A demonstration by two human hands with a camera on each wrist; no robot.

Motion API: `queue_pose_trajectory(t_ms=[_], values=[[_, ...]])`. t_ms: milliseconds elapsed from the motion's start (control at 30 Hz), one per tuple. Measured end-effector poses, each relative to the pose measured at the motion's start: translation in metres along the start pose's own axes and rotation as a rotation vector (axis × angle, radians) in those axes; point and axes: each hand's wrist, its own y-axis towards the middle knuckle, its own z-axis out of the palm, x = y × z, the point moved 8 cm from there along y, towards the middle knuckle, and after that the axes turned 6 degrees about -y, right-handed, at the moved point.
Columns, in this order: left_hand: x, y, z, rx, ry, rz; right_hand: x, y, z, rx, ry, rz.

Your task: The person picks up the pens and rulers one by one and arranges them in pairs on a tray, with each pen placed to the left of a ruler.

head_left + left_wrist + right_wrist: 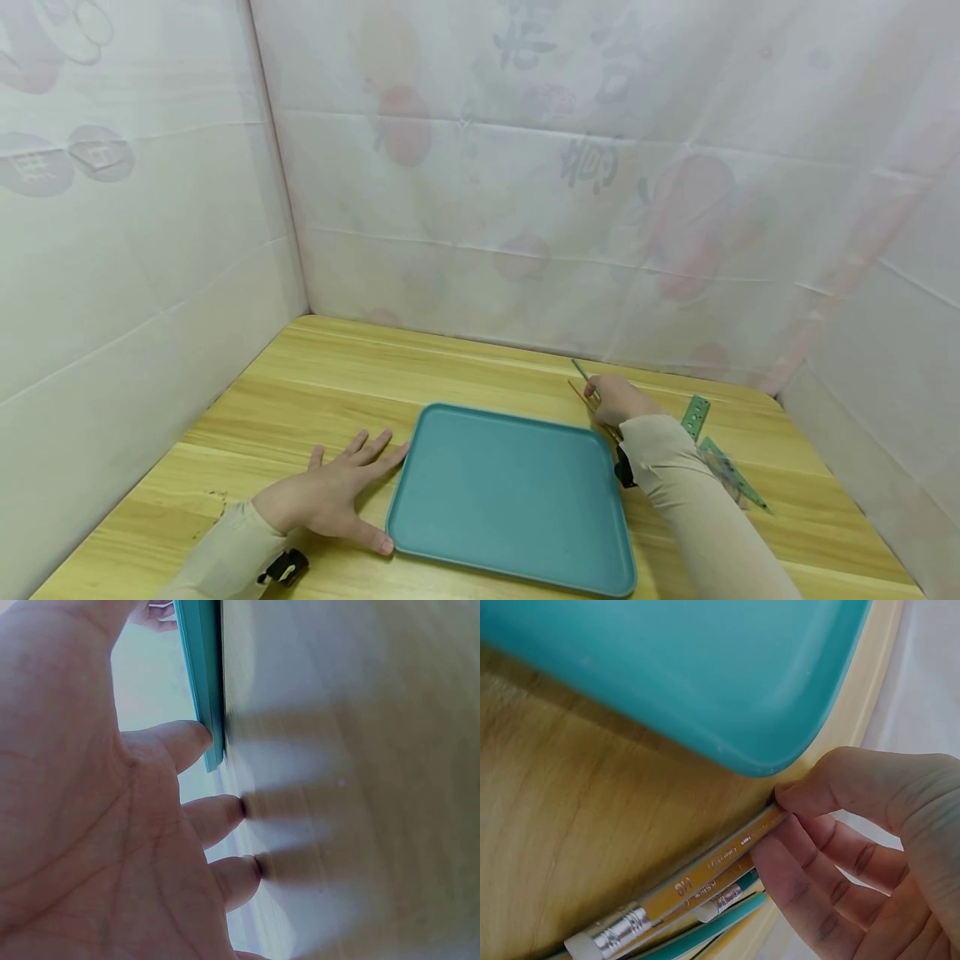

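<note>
A teal tray (513, 500) lies flat on the wooden table. My left hand (330, 497) is spread at its left side, with the thumb at the near left corner and a fingertip at the left rim. In the left wrist view, other fingertips (231, 812) touch the tabletop. Beyond the tray's far right corner, my right hand (618, 402) pinches a yellow HB pencil (705, 871) between thumb and fingers. The pencil has a silver band and a white eraser. Close beside it lie other yellow and green pencils (720, 922), partly hidden by the hand.
Right of my right forearm lie a green ruler (696, 417) with cut-out holes and a green set square (738, 477). A clear, crinkled item (722, 468) sits against the set square. Pale printed curtains (480, 208) enclose the table (352, 367) at the back and sides.
</note>
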Motion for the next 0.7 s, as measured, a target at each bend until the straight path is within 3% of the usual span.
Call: queue_pose_trajectory(t_ms=[700], values=[[-0.0007, 0.0001, 0.0003, -0.006, -0.017, 0.013, 0.0018, -0.0041, -0.0037, -0.043, 0.095, -0.031]])
